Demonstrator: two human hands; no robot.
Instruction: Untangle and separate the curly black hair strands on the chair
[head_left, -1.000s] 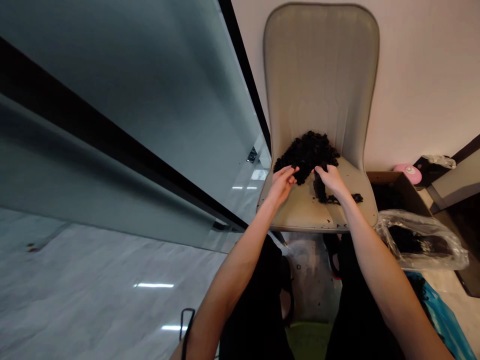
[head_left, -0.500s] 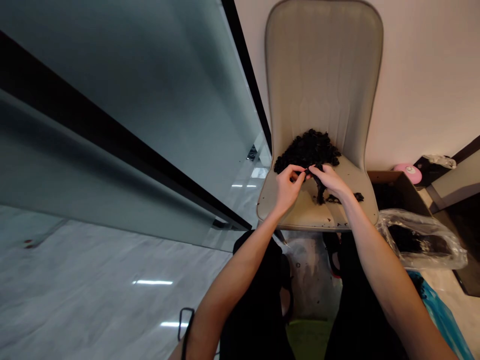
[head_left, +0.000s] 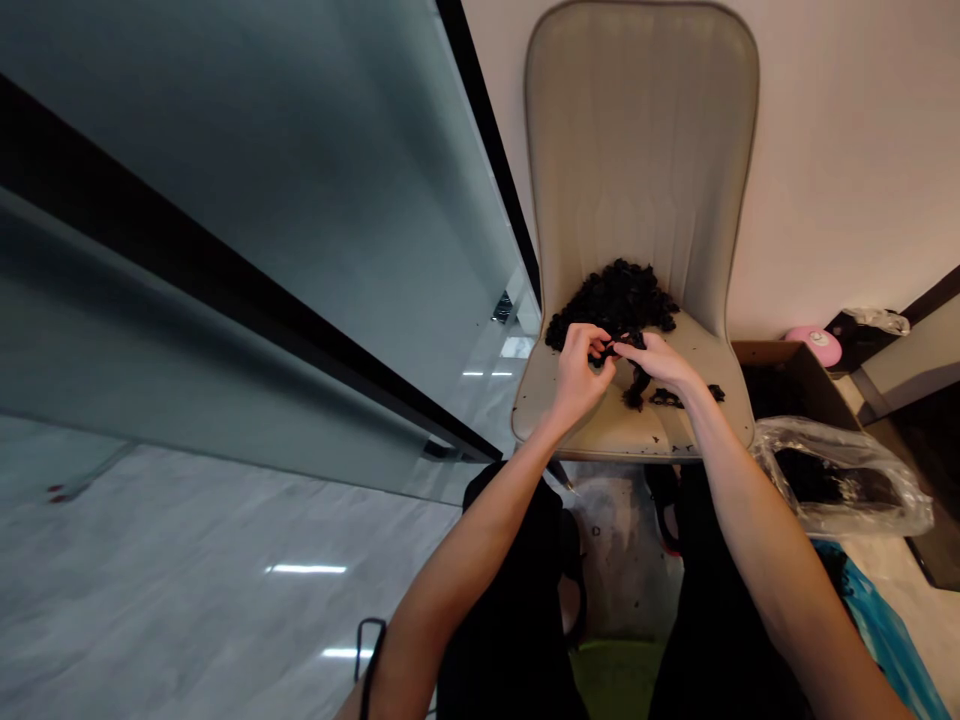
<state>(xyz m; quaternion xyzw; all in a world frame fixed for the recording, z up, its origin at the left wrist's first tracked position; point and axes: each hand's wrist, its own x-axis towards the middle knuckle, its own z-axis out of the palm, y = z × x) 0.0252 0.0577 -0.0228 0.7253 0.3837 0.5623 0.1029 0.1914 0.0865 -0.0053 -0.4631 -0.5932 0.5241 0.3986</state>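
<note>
Our hands (head_left: 619, 365) pinch a strand of curly black hair (head_left: 611, 295) on a beige chair (head_left: 641, 150); a cardboard box (head_left: 795, 375) and clear plastic bag (head_left: 840, 480) sit rightward, a glass panel (head_left: 225, 250) leftward.

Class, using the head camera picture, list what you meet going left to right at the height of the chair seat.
Grey-green glossy glass pane → bare left hand → dangling black curly strand → bare right hand → brown cardboard box
</note>
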